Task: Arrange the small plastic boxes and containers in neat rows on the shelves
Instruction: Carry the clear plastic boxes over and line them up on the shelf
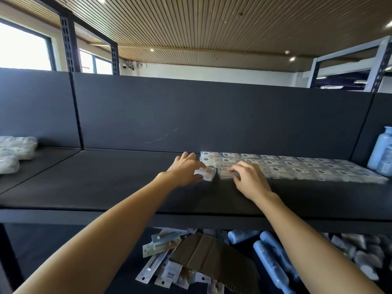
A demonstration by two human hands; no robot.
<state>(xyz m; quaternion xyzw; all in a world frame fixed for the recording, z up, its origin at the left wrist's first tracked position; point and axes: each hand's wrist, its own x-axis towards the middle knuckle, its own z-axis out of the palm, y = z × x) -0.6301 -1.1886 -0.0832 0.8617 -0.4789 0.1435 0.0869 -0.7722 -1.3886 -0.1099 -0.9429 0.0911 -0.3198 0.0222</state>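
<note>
Small clear plastic boxes (297, 166) with printed labels, flat and rectangular, lie in close rows on the matte black shelf (106, 179), filling the right of centre of the frame. At the left end of the rows, the left hand (186, 169) grips one loose clear box (205, 172) between thumb and curled fingers, tilted and just beside the front row. The right hand (250, 181) rests on the front-row boxes next to it, fingers bent and pressing down on their lids; whether it grips one cannot be told.

Soft, crinkled clear plastic bags (14, 153) sit at the far left of the shelf. A pale blue bottle (379, 151) stands at the right edge. On the lower shelf, at the bottom of the frame, lie a brown corrugated cardboard flap (212, 259), flat blister packs (161, 251) and more blue bottles (273, 262) on their sides. Above are a dark back panel (212, 113), a ribbed slatted ceiling (212, 24) and a bright window (23, 47) at upper left.
</note>
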